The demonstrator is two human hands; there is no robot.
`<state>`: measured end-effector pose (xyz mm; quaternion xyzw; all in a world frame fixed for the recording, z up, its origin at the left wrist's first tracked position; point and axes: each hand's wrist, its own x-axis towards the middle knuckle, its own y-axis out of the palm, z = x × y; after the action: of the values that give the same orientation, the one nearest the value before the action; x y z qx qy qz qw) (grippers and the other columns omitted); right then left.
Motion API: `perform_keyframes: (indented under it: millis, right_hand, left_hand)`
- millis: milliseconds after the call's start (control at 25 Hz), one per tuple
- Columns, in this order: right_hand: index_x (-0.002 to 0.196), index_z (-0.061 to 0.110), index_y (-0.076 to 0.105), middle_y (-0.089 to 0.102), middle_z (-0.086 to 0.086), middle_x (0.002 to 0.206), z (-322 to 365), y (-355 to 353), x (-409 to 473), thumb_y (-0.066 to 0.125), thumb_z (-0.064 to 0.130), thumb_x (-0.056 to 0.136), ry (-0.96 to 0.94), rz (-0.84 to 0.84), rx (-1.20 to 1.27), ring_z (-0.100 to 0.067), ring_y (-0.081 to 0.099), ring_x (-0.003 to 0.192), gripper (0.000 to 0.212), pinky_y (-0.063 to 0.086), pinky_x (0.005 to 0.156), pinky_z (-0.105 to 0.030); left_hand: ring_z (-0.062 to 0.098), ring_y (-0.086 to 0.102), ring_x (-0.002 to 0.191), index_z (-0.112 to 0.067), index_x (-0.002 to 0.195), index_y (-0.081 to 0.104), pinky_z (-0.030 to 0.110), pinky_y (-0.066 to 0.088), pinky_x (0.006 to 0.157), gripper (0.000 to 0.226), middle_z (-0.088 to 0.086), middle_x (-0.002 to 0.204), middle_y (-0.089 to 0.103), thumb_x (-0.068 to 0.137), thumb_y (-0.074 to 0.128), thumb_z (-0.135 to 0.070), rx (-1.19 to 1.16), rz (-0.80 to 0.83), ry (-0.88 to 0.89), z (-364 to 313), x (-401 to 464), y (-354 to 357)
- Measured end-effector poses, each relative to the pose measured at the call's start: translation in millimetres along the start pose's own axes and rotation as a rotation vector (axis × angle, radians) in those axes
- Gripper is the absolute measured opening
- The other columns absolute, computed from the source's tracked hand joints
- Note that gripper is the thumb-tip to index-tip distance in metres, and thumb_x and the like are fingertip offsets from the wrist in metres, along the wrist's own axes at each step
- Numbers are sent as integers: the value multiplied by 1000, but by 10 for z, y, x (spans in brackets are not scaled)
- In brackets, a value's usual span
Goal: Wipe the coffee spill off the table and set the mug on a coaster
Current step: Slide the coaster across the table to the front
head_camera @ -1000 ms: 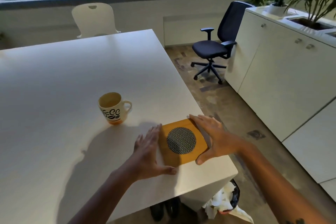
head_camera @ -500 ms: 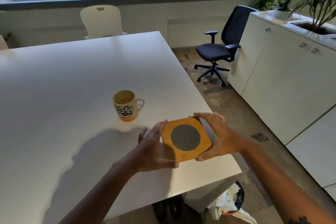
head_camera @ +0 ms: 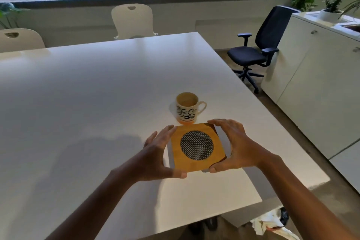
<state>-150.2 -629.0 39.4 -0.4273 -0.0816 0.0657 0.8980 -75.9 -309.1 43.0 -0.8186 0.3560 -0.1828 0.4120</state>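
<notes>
Tabletop (head_camera: 87, 103): white, wide, its near right corner below my hands. White cabinets (head_camera: 315, 84) line the right wall, with a dark office chair (head_camera: 259, 52) between them and the tabletop. A white chair (head_camera: 132, 19) stands at the far edge.

Coaster (head_camera: 196, 147): square, wooden, with a round dark patterned disc at its centre. I hold it near the right edge of the tabletop, just in front of the mug; whether it rests on the surface or sits slightly above it, I cannot tell.

Left hand (head_camera: 155, 154): fingers curled against the coaster's left edge, thumb at the near left corner. Right hand (head_camera: 235, 146): fingers curled over the far right corner, thumb at the near right corner. Both grip the coaster.

Mug (head_camera: 188, 108): upright on the tabletop, cream with black lettering and an orange base, handle pointing right. It stands just beyond the coaster's far edge, not on it.
</notes>
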Motion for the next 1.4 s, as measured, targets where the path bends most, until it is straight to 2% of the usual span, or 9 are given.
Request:
perform_keyframes:
  millis: [240,400,520,720,880,1040,1120,1240,1400]
  right_hand:
    - [160,45,27,33,29,159,826,791,701,87,90,49,-59,-9,-36,9,18,149,135,26,117,-32]
    - [158,47,24,30,39,149,1320,1225,1140,84,94,48,-79,-8,-55,19,11,144,133,28,110,-32]
    - [158,45,25,36,26,153,1573,1480,1375,82,95,49,-94,-10,-61,25,6,140,133,21,107,-24]
    - [158,39,28,41,18,154,1811,1783,1612,83,94,51,-95,53,-90,2,27,138,133,26,114,-28]
    - [159,36,27,40,17,155,1826,1908,1670,81,95,52,-99,72,-105,1,26,138,133,24,117,-30]
    - [160,34,27,40,15,155,1792,1963,1698,80,96,52,-106,93,-131,-4,28,141,135,27,125,-40]
    - [160,34,27,40,15,156,1768,1973,1706,79,96,52,-106,92,-144,-5,27,143,136,26,127,-43]
    - [162,35,23,38,14,159,1743,1987,1717,77,99,51,-112,104,-167,-3,18,146,139,17,130,-44]
    - [165,35,14,32,15,165,1677,1995,1709,72,103,48,-118,143,-211,-16,18,159,148,0,134,-50]
  left_hand:
    - [-16,-4,151,-42,166,2,32,1,126,136,-19,176,11,62,74,-91,32,-17,-55,948,-666,-662]
    - [-1,4,157,-35,168,4,38,1,130,139,-14,177,12,62,74,-90,41,-29,-97,1477,-1048,-1061]
    - [4,7,159,-28,169,7,40,-1,130,141,-9,178,13,62,75,-88,49,-32,-106,1717,-1240,-1284]
    - [17,15,164,-28,169,8,44,-3,131,139,-7,177,17,63,80,-81,37,-37,-150,1977,-1445,-1465]
    - [20,13,164,-29,169,6,45,-5,131,141,-7,177,18,61,80,-83,17,-22,-176,2100,-1512,-1455]
    - [-1,4,151,-33,168,4,37,-12,126,143,-8,176,18,59,80,-85,-6,-11,-179,2193,-1545,-1406]
    - [-4,5,149,-34,168,4,35,-16,125,143,-9,176,19,58,78,-87,-8,-10,-173,2217,-1540,-1387]
    - [-3,5,152,-33,168,4,36,-17,125,144,-9,176,19,56,77,-89,2,-3,-180,2243,-1526,-1369]
    - [5,-9,161,-31,169,0,41,-22,124,149,-7,179,7,55,74,-91,47,52,-202,2264,-1499,-1345]
